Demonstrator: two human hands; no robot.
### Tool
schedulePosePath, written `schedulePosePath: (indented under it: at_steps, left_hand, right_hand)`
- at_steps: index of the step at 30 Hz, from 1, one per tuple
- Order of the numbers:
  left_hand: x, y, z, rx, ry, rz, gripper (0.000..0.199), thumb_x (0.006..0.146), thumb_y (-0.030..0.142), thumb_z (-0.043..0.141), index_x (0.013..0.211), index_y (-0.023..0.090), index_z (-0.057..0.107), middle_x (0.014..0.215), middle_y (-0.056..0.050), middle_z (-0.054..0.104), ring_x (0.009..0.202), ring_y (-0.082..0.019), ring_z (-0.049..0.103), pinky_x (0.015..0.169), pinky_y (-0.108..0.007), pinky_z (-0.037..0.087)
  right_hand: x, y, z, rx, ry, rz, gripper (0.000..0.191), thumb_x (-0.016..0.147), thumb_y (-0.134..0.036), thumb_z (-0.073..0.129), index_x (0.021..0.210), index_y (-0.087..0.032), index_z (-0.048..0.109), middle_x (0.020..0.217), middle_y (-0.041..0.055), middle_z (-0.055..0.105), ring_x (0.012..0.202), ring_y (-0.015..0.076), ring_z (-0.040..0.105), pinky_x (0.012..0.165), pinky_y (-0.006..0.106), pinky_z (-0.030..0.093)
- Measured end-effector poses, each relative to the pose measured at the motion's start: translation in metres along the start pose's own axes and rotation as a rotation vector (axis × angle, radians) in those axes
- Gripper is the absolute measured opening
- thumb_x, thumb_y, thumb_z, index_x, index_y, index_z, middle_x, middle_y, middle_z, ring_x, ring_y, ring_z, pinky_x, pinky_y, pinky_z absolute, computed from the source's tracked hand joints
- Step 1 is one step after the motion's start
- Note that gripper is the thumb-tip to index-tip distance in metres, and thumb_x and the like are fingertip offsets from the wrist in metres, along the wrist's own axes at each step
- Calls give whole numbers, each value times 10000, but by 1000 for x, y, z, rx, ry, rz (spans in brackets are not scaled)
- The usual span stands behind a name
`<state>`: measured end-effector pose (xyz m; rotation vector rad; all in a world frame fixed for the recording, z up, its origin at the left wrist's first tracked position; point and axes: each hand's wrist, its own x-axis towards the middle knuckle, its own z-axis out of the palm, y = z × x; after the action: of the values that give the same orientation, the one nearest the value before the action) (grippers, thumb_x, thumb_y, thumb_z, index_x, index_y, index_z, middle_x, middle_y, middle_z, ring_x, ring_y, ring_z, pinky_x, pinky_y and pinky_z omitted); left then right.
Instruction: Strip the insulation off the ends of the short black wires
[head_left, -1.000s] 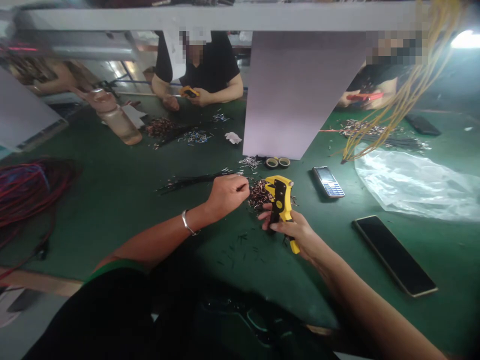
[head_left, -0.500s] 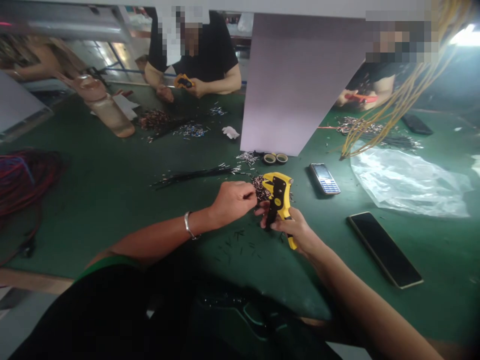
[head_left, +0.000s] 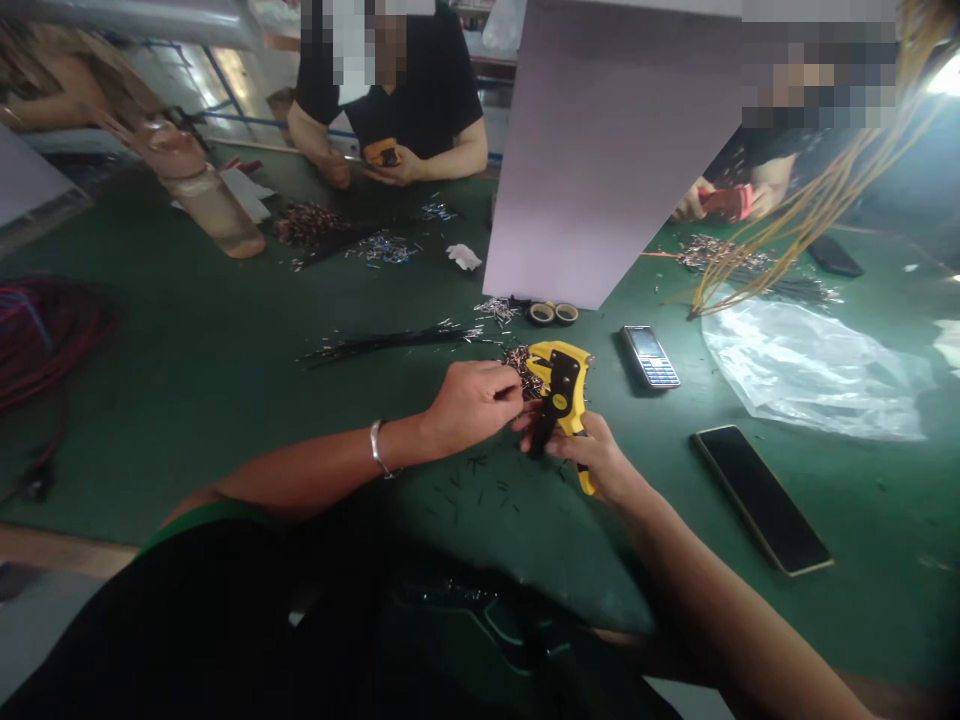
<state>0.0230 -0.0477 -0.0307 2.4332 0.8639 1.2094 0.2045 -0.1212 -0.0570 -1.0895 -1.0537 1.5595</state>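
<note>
Showing a bench seen from above, read left to right. Well left of the fingers: red cable [head_left: 45, 340] coiled on a green mat [head_left: 187, 330], with a plastic bottle [head_left: 214, 205] farther off. Far beyond the fingers: a co-worker's hands [head_left: 390, 170] around a yellow tool [head_left: 381, 153]. Just ahead of the left hand: black wires [head_left: 382, 342] in a long, loose bundle, judged to be the share not yet worked. Left hand [head_left: 472, 400]: braceleted, fingers [head_left: 514, 392] curled narrow, tips just beside the stripper's head; anything pinched there too small to tell. Directly below these fingers: short dark offcuts [head_left: 487, 490], scattered on the mat, judged to be work already done. Just past the fingertips: a heap of copper-tipped wire pieces [head_left: 516, 362], likewise a finished share. Right hand [head_left: 592, 450]: fingers wrapped firmly around the handle of a yellow wire stripper [head_left: 559, 370], held upright between both hands. Beyond these fingers: tape rolls [head_left: 551, 313]. Right of them: a keypad phone [head_left: 649, 357], a smartphone [head_left: 761, 498], a plastic bag [head_left: 810, 375] and hanging yellow wires [head_left: 817, 210].
</note>
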Motion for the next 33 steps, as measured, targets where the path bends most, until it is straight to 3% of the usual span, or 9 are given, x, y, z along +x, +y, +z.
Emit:
schedulePosePath:
  at_steps: [8,20,28,33]
  left_hand:
    - [-5,0,5,-31,-7,56,228,725,46,506,537,169,546,537,32,569,520,-76,470,516,-217,376]
    - [-8,5,3,-42,-57,45,252,757,53,506,539,174,544,548,27,591,530,-76,504,518,-215,402]
    - [-7,5,0,-22,-15,60,239,765,54,514,561,172,556,555,24,591,532,-77,499,522,-216,398]
    - [-8,4,2,-4,-54,77,258,778,67,506,546,175,538,540,28,582,526,-79,499,521,-216,396]
  right_hand:
    - [-2,-2,1,-90,18,-8,368,642,-189,645,1002,-182,722,868,57,743,751,222,665,767,380,508]
    - [-1,-3,6,-239,68,-47,101,670,-276,659,724,-204,706,791,57,711,719,221,623,731,372,508]
    - [-1,-3,8,-218,64,-49,171,673,-289,668,813,-198,704,788,57,695,710,218,614,737,379,502]
    - [-1,-10,12,-281,68,-44,138,658,-323,667,730,-207,687,718,50,675,708,225,593,709,368,498]
